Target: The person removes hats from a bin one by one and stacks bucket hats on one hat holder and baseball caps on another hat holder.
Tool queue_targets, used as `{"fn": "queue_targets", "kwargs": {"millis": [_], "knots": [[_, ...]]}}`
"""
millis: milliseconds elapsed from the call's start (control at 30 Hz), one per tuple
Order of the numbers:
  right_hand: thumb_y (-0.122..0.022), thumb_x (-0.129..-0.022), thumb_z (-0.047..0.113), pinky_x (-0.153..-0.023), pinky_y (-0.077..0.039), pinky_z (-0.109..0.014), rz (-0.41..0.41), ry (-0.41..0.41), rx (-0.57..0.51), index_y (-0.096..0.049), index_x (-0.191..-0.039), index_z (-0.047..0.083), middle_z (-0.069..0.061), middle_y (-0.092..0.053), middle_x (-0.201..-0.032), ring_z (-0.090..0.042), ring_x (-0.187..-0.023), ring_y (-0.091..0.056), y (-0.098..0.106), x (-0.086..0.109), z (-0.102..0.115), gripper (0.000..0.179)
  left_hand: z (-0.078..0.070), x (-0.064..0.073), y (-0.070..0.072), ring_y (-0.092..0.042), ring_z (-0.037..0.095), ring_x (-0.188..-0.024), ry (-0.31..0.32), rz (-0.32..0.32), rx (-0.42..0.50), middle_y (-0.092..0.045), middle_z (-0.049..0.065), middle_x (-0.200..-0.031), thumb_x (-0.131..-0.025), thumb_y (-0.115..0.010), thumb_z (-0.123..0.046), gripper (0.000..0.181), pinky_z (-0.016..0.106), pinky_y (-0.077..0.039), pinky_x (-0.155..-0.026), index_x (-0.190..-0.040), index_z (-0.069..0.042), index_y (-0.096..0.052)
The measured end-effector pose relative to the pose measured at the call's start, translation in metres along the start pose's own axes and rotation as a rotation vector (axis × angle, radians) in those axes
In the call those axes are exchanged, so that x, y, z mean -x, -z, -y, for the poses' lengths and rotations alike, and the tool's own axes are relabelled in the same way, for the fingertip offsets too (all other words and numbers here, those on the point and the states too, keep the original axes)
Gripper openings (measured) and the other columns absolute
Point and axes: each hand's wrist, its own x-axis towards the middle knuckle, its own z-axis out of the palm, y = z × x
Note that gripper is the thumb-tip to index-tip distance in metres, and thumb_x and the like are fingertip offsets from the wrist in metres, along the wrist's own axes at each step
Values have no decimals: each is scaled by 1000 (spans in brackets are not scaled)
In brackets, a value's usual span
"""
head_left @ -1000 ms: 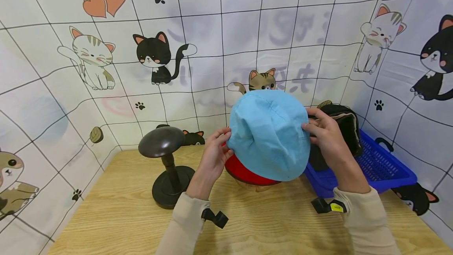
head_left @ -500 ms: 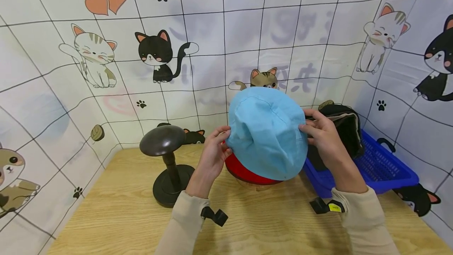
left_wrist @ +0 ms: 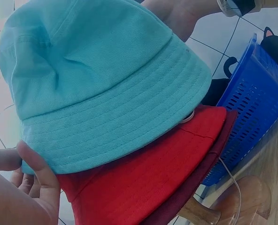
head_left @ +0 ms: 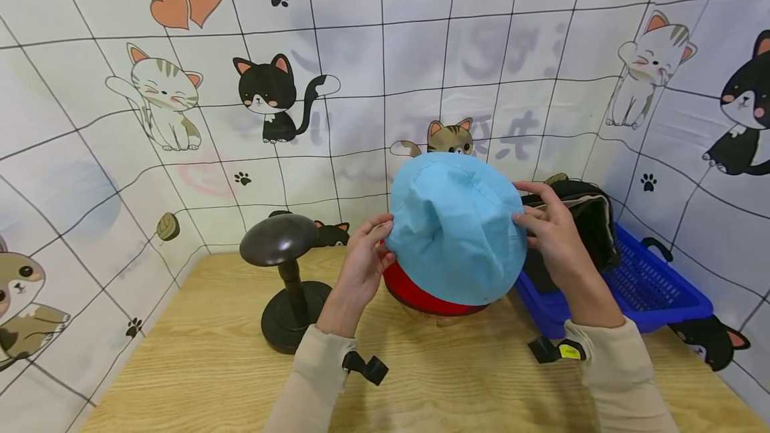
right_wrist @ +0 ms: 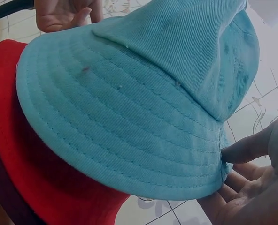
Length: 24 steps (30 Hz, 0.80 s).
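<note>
A light blue bucket hat (head_left: 455,229) with a dented crown is held between both hands. My left hand (head_left: 359,259) pinches its brim at the left, thumb on top and fingers below, as the left wrist view shows. On the opposite side my right hand (head_left: 556,232) pinches the brim between thumb and fingers. Directly beneath is a red bucket hat (left_wrist: 153,173), largely covered by the blue one. A maroon hat brim (left_wrist: 202,173) shows under the red one, above a wooden stand (left_wrist: 242,199).
To the left stands a dark hat stand (head_left: 287,279) with a domed top and round base. A blue plastic basket (head_left: 656,286) at the right bears a dark cloth item (head_left: 592,219). A cat-print tiled backdrop (head_left: 361,52) rises behind the wooden table (head_left: 198,353).
Both hands keep their pinch on the light blue bucket hat, which stays over the red one. The head view has shifted only slightly.
</note>
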Motion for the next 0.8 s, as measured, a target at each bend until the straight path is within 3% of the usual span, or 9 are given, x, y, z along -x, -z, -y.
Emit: {"fn": "queue_targets", "kwargs": {"millis": [233,533,800], "knots": [[-51,-109,20,-82,-57,-23,-1,-23,32,-41,-152,22,9,-61,-126,-2,-107,-66,0,-2,-3,45,-1,-1,1,-59,13,-73,2,-15,7,-59,3,-118,-104,-62,-21,16,22,-45,-62,-119,-15,-65],[-46,-110,20,-84,-55,-24,1,-79,76,-37,-154,22,-19,-53,-145,-3,-109,-61,-2,-4,-7,45,-2,-2,1,-59,14,-75,0,-23,8,-58,3,-117,-104,-62,-20,12,24,-43,-63,-115,-17,-66],[-45,-110,20,-87,-53,-28,2,-119,86,-33,-158,17,-25,-49,-152,-11,-114,-58,-2,-6,-10,49,-3,-4,3,-58,14,-75,-18,-39,8,-57,4,-120,-104,-62,-20,15,24,-44,-63,-118,-15,-65]]}}
